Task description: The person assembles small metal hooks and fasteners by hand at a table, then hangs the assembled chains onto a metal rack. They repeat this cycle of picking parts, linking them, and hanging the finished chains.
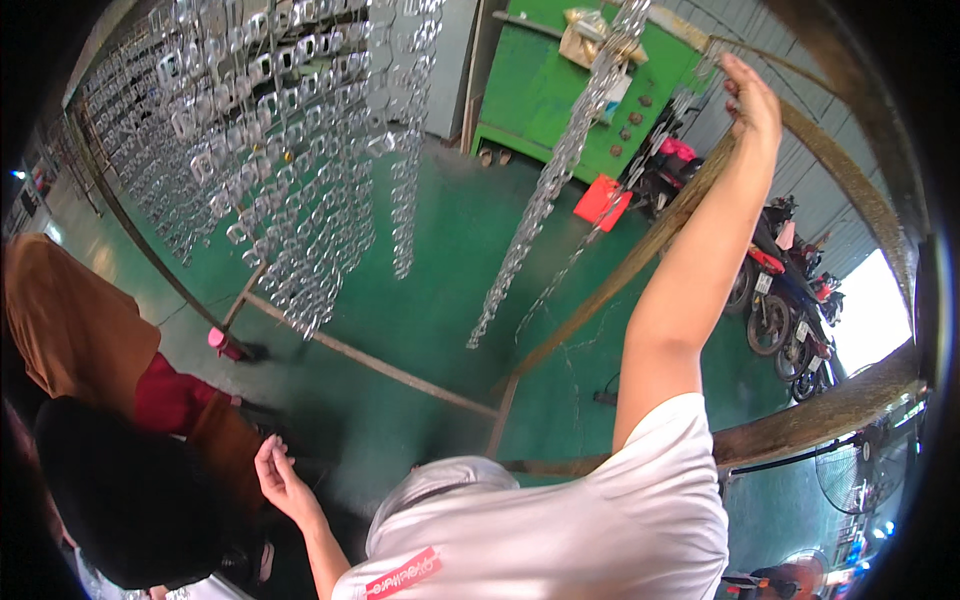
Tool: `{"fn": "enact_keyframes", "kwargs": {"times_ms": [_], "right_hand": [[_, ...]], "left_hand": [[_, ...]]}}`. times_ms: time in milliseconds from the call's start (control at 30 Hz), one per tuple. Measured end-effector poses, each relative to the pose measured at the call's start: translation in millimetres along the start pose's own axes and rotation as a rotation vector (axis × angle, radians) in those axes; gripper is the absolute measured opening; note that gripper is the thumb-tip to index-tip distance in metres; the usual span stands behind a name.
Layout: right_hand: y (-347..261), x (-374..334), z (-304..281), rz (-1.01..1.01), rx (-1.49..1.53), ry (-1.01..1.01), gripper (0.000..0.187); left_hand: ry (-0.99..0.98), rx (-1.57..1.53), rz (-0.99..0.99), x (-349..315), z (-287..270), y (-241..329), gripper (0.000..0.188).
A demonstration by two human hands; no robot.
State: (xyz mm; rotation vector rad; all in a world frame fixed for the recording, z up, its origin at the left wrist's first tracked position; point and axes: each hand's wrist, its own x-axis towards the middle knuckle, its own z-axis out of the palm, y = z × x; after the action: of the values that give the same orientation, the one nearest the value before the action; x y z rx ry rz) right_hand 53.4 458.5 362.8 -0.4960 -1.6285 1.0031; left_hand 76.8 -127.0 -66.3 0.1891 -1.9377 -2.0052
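Observation:
My right hand (752, 100) is raised at the upper right, its fingers curled at the top of a thin strand of linked metal pieces (570, 262). The exact grip is too small to see. Left of it hangs a thicker bunch of shiny metal strands (555, 170). Low at the left, my left hand (285, 485) is held in front of me with thumb and fingers drawn together; anything between them is too small to make out. Many more strands of silvery ring-like pieces (290, 180) hang in rows at the upper left.
A rack frame (390, 372) of bars surrounds the strands. Beside me at the left is a person in a dark head covering (130, 490). A green cabinet (530, 85) stands behind, with parked motorcycles (775, 300) at the right and a fan (858, 470) at the lower right.

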Motion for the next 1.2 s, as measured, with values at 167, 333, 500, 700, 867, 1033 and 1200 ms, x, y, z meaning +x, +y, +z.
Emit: {"fn": "enact_keyframes", "kwargs": {"times_ms": [167,333,500,700,867,1033,1200], "right_hand": [[9,-40,-3,-0.193,0.139,0.306,0.025],[129,-131,7,-0.439,0.356,0.711,0.02],[322,-294,44,0.166,0.144,0.815,0.024],[439,-434,30,0.703,-0.57,0.353,0.022],[476,-453,31,0.579,-0.67,0.126,0.041],[484,-441,44,0.557,-0.577,-0.018,0.036],[482,-443,55,0.493,-0.444,0.059,0.017]], "left_hand": [[-0.01,-0.01,0.106,-1,-1,2,0.02],[-0.028,0.048,0.111,-7,-4,1,0.019],[-0.049,0.092,0.064,-10,-8,0,0.02],[-0.071,0.145,0.055,-19,-10,-2,0.019],[-0.112,0.118,0.057,-40,-9,-9,0.019],[0.004,0.185,0.044,-52,-6,-13,0.017],[0.039,0.173,0.015,-57,-9,-18,0.018]]}}
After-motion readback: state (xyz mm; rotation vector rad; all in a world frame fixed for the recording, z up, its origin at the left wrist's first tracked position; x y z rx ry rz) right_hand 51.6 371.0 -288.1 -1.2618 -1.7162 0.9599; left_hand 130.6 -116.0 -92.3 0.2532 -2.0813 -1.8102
